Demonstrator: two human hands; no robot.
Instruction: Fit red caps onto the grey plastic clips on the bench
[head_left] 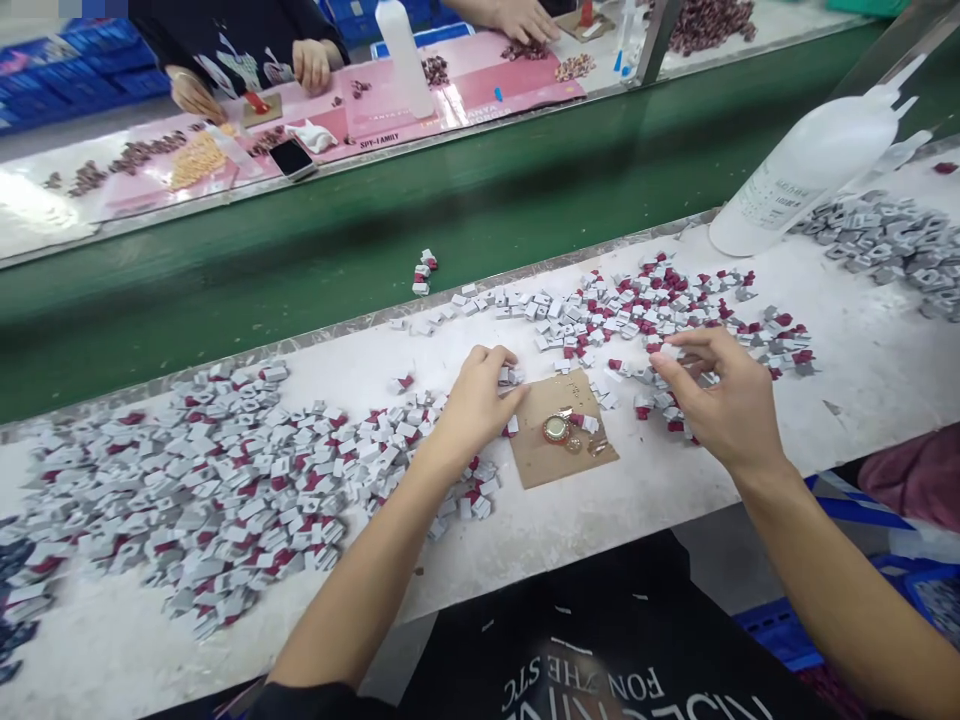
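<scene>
My left hand (477, 398) rests on the white bench beside a brown cardboard square (562, 432), its fingers curled around a small grey-and-red piece (511, 377). My right hand (720, 392) hovers over a scatter of grey and red pieces (660, 300), pinching one small piece (670, 351) at its fingertips. On the cardboard lies a small round metal cap (556, 429) with glue spots beside it. A large heap of the same grey pieces (217, 470) spreads out left of my left hand.
A white squeeze bottle (806, 165) lies tilted at the right, beside another grey pile (892, 245). A green conveyor belt (450, 220) runs behind the bench. Across it, other people's hands (311, 62) work on a pink mat with a phone (292, 157) and a bottle (405, 55).
</scene>
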